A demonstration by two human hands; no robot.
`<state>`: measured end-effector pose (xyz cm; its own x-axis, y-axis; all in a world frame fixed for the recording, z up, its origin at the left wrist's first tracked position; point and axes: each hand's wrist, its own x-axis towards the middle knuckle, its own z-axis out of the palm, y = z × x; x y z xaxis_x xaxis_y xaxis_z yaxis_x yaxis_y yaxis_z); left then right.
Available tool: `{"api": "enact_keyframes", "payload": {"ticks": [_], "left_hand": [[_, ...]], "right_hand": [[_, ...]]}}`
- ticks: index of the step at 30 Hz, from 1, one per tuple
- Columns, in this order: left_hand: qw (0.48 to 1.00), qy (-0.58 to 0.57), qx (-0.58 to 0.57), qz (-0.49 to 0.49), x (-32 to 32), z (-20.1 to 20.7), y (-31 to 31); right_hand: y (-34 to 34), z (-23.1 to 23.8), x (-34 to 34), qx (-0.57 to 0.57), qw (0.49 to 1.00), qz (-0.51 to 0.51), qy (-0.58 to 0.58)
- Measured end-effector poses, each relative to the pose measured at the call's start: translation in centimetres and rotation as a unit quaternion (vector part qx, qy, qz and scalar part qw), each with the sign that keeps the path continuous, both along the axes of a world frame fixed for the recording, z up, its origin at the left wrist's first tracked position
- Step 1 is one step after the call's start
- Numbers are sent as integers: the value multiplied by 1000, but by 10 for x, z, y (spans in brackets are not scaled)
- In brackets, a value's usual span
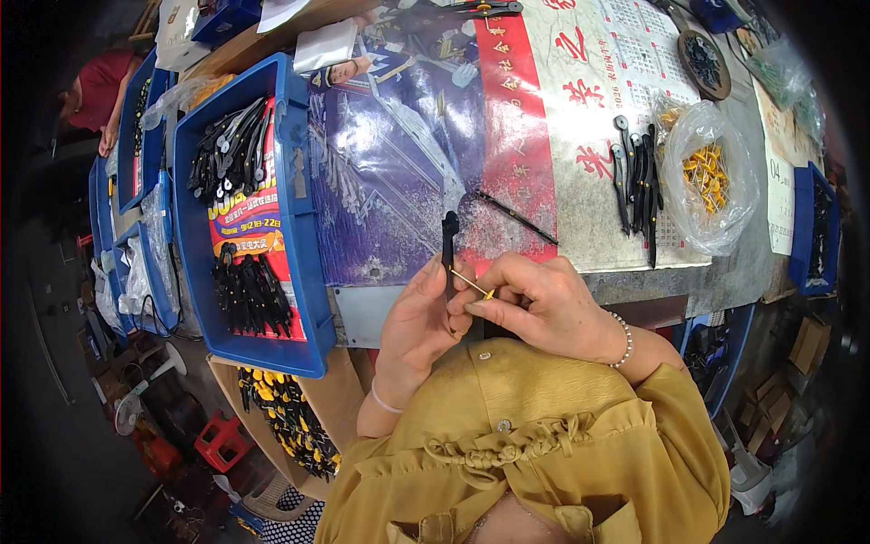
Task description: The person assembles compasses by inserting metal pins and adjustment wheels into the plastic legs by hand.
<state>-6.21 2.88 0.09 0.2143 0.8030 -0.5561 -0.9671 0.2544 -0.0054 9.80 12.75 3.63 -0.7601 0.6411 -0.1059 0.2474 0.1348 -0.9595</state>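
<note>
My left hand [410, 317] pinches a slim black plastic part [449, 238] that stands upright above its fingers. Close beside it, my right hand [548, 295] is closed on a pin with a yellow head [489, 294]. The pin's thin metal shaft points toward the black part; whether they touch I cannot tell. Just beyond my hands a thin black rod [518, 218] lies slantwise on the poster-covered table. To the right, several long black parts [642, 177] lie side by side, next to a clear plastic bag [675, 199] holding yellow-headed pins [705, 172].
On the left stands a blue bin [317, 331] with two heaps of black parts. Below it a cardboard box [331, 385] holds yellow-and-black pieces. A round brown dish [716, 89] sits at the far right. Another person's arm [118, 109] shows at the upper left, beside other blue bins.
</note>
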Motion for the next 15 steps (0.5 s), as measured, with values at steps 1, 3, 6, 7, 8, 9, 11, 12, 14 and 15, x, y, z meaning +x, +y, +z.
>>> {"api": "enact_keyframes", "payload": {"ticks": [1, 3, 6, 7, 8, 9, 11, 12, 14, 15], "left_hand": [[1000, 17, 19, -5, 0, -2, 0], [999, 34, 38, -11, 0, -4, 0], [998, 49, 44, -13, 2, -3, 1], [997, 61, 44, -10, 3, -4, 1], [996, 73, 44, -7, 4, -4, 1], [996, 72, 44, -8, 5, -4, 2], [993, 115, 38, -4, 7, 0, 4], [993, 115, 38, -5, 7, 1, 4], [968, 243, 57, -39, 7, 5, 2], [968, 244, 56, -34, 8, 9, 2]], "right_hand": [[0, -1, 1, 0, 1000, 0, 0], [-1, -4, 3, -5, 1000, 23, 1], [-1, -4, 3, 11, 1000, 19, 3], [-2, -5, 3, 11, 1000, 18, 2], [-3, -7, 3, 13, 1000, 15, 3], [-4, -10, 4, 15, 1000, 12, 4], [-5, -13, 5, -2, 1000, 18, 7], [-4, -14, 6, -19, 999, 24, 11], [-1, -11, 7, -7, 999, 43, 7], [1, -10, 7, 5, 998, 61, 3]]}}
